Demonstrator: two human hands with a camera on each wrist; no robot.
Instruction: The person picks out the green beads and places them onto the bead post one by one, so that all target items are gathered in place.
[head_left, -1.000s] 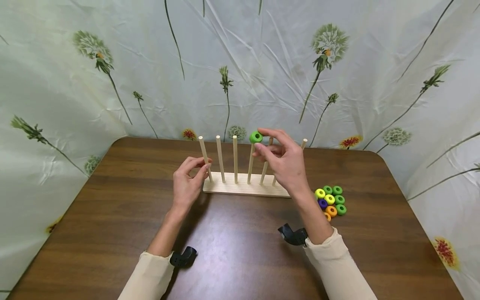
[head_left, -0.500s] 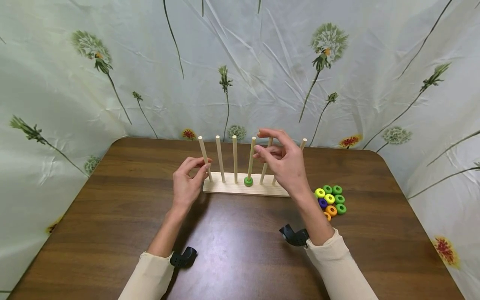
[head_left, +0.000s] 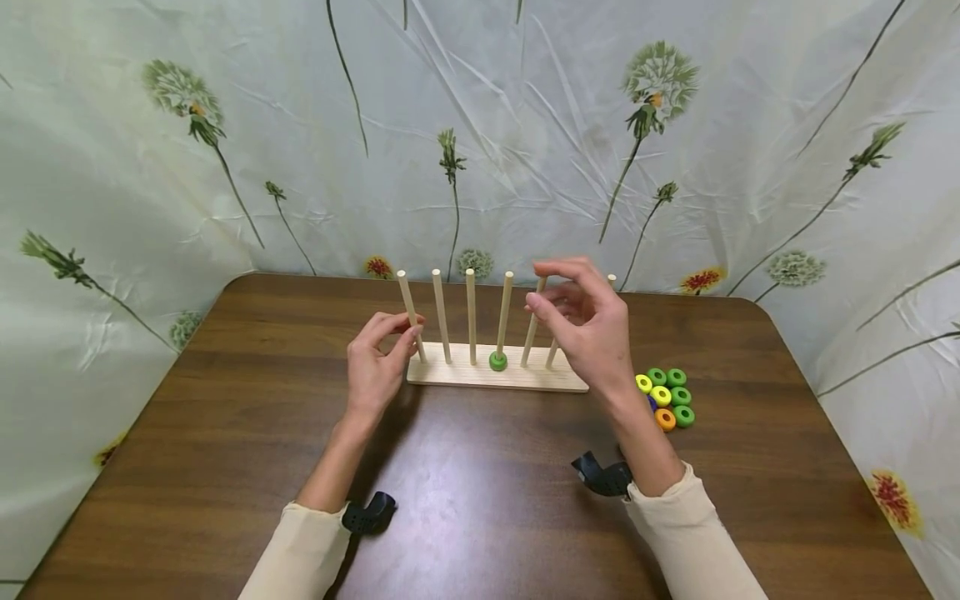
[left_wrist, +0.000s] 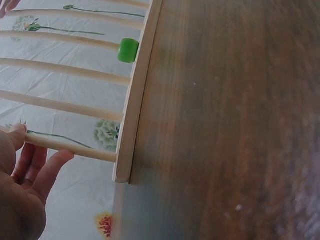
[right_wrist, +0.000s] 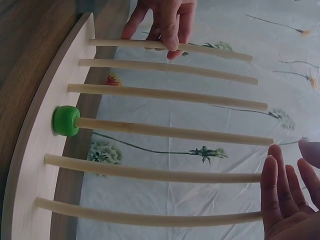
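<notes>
A pale wooden base (head_left: 457, 377) carries a row of several upright wooden pegs. One green ring (head_left: 498, 362) sits at the foot of the fourth peg (head_left: 505, 317) from the left. At the left end, my left hand (head_left: 375, 367) pinches the outermost peg (left_wrist: 75, 148) between thumb and fingers. My right hand (head_left: 588, 321) hovers by the tops of the two rightmost pegs, thumb and forefinger apart, holding nothing. In the right wrist view its fingers (right_wrist: 270, 185) are spread near the peg tips. Part of the rightmost peg is hidden behind this hand.
Right of the base, a cluster of green rings (head_left: 681, 396), yellow rings (head_left: 661, 396) and an orange ring (head_left: 665, 419) lies on the brown table (head_left: 480, 500). The right forearm partly hides a dark blue ring (head_left: 652, 404). A flowered curtain (head_left: 300, 125) hangs behind.
The green ring left my right fingers at the fourth peg's top and dropped to the base. My right hand then moved right, away from that peg. My left hand stayed put.
</notes>
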